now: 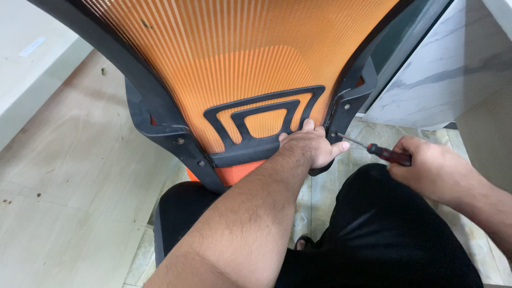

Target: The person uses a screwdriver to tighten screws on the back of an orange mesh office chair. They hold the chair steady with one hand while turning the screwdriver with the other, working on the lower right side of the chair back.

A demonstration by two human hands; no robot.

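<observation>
Left hand (309, 146) clamps the chair backrest frame (160, 114); right hand (432, 168), fisted round the screwdriver (373, 149), should keep its tip square to the right bracket screw (347, 106).

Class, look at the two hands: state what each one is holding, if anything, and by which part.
The right hand holds a screwdriver by its dark red handle. The left hand grips the black frame of the orange mesh chair back at its lower edge.
</observation>
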